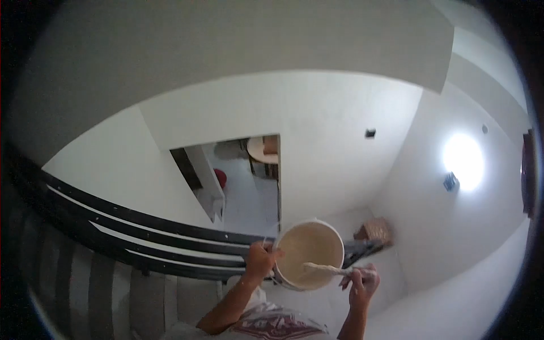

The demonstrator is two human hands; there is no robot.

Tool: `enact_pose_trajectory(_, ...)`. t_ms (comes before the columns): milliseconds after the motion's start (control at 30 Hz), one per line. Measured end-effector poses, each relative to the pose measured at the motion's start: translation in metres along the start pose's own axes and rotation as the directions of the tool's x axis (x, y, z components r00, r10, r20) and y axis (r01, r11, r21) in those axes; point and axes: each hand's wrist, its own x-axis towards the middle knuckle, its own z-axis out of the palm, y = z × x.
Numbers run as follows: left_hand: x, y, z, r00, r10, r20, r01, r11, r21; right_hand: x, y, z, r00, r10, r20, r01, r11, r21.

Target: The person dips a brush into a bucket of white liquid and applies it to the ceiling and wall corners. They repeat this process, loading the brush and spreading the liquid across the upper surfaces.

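Observation:
A white bucket (338, 232) with cream-coloured paint (303, 249) inside is in front of me, near the black railing. My left hand (262, 259) grips its left rim, with the thumb over the edge. Fingers of my right hand (362, 281) are closed around a long, paint-smeared stick (328, 268), which could be a brush handle. The stick lies across the bucket's near right rim, and its far end reaches over the paint. Whether that end touches the paint is hard to tell.
A dark railing (170, 229) runs from the left to behind the bucket, with stairs (107, 283) below it. Beyond are a doorway (249, 187), a woven basket (375, 231) on the floor and a bright wall lamp (451, 181). A pale beam (255, 45) crosses overhead.

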Motion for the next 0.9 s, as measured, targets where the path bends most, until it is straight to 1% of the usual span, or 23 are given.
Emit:
enact_pose_trajectory(67,-0.002,-0.002,-0.001,1.0,0.014,-0.007,-0.015,0.999,-0.031,0.0,0.003,0.008,0.988,0.033,-0.15,-0.006,0.984,0.177)
enact_pose_trajectory(100,-0.005,-0.002,0.0,0.999,0.034,-0.017,-0.035,0.999,-0.039,0.004,-0.009,0.013,0.989,-0.004,-0.145,0.032,0.981,0.191)
enact_pose_trajectory(167,-0.002,-0.017,0.002,0.99,0.062,-0.129,-0.073,0.994,-0.083,0.009,-0.031,0.021,0.996,0.038,-0.087,-0.015,0.968,0.251)
enact_pose_trajectory(200,-0.006,-0.009,0.001,0.989,0.056,-0.138,-0.082,0.977,-0.196,0.013,-0.025,0.021,0.996,0.0,-0.087,0.022,0.966,0.259)
enact_pose_trajectory(233,-0.014,0.004,0.0,0.988,0.048,-0.144,-0.091,0.946,-0.31,0.015,-0.015,0.019,0.996,0.052,-0.078,-0.025,0.95,0.31)
enact_pose_trajectory(267,-0.02,0.015,-0.004,0.985,0.086,-0.151,-0.131,0.939,-0.319,0.021,-0.008,0.016,0.993,0.101,-0.062,-0.072,0.93,0.36)
enact_pose_trajectory(300,-0.026,0.023,-0.011,0.988,0.03,-0.15,-0.068,0.963,-0.259,0.027,-0.016,0.007,0.982,0.158,0.102,-0.158,0.987,-0.005)
enact_pose_trajectory(333,-0.027,0.027,-0.015,0.988,-0.035,-0.154,0.004,0.981,-0.196,0.032,-0.007,0.01,0.986,0.127,0.107,-0.128,0.992,0.004)
enact_pose_trajectory(367,-0.024,0.024,-0.015,0.987,-0.011,-0.158,-0.02,0.98,-0.197,0.034,0.005,0.015,0.969,0.228,0.091,-0.245,0.928,0.282)
enact_pose_trajectory(400,-0.02,0.019,-0.015,0.984,-0.024,-0.176,-0.032,0.95,-0.312,0.033,0.0,0.026,0.936,0.334,0.107,-0.337,0.774,0.536)
enact_pose_trajectory(433,-0.017,0.015,-0.017,0.981,-0.045,-0.187,-0.038,0.907,-0.42,0.034,-0.006,0.036,0.954,0.291,0.067,-0.266,0.728,0.631)
enact_pose_trajectory(467,-0.017,0.019,-0.02,0.982,-0.038,-0.184,-0.043,0.908,-0.416,0.038,-0.024,0.049,0.956,0.286,0.063,-0.26,0.727,0.636)
enact_pose_trajectory(500,-0.017,0.026,-0.021,0.981,-0.022,-0.192,-0.058,0.915,-0.399,0.044,-0.043,0.057,0.988,0.132,0.077,-0.147,0.68,0.718)
enact_pose_trajectory(533,-0.018,0.031,-0.02,0.98,-0.011,-0.199,-0.068,0.919,-0.387,0.05,-0.058,0.059,0.997,-0.024,0.076,-0.045,0.613,0.789)
enact_pose_trajectory(567,-0.014,0.03,-0.02,0.981,-0.019,-0.193,-0.059,0.917,-0.394,0.06,-0.062,0.055,0.996,-0.036,0.087,-0.042,0.66,0.75)
enact_pose_trajectory(633,0.008,0.024,-0.036,0.973,0.136,-0.184,-0.184,0.944,-0.275,0.083,-0.078,0.065,0.98,-0.182,0.081,0.062,0.667,0.742)
enact_pose_trajectory(700,0.016,0.043,-0.042,0.974,0.156,-0.165,-0.202,0.928,-0.313,0.1,-0.126,0.074,0.935,-0.35,0.052,0.217,0.684,0.697)
enact_pose_trajectory(733,0.022,0.05,-0.047,0.976,0.148,-0.159,-0.192,0.93,-0.314,0.109,-0.146,0.082,0.917,-0.398,-0.018,0.295,0.649,0.702)
enact_pose_trajectory(767,0.029,0.056,-0.052,0.978,0.145,-0.15,-0.183,0.942,-0.283,0.12,-0.161,0.088,0.877,-0.475,-0.07,0.385,0.608,0.695)
enact_pose_trajectory(800,0.035,0.06,-0.052,0.98,0.141,-0.139,-0.172,0.953,-0.249,0.13,-0.178,0.093,0.844,-0.509,-0.166,0.475,0.568,0.673)
enact_pose_trajectory(867,0.048,0.062,-0.058,0.986,0.126,-0.108,-0.157,0.915,-0.372,0.154,-0.21,0.101,0.776,-0.588,-0.228,0.594,0.56,0.577)
enact_pose_trajectory(900,0.053,0.065,-0.057,0.984,0.147,-0.101,-0.176,0.885,-0.431,0.164,-0.227,0.101,0.765,-0.592,-0.255,0.618,0.56,0.552)
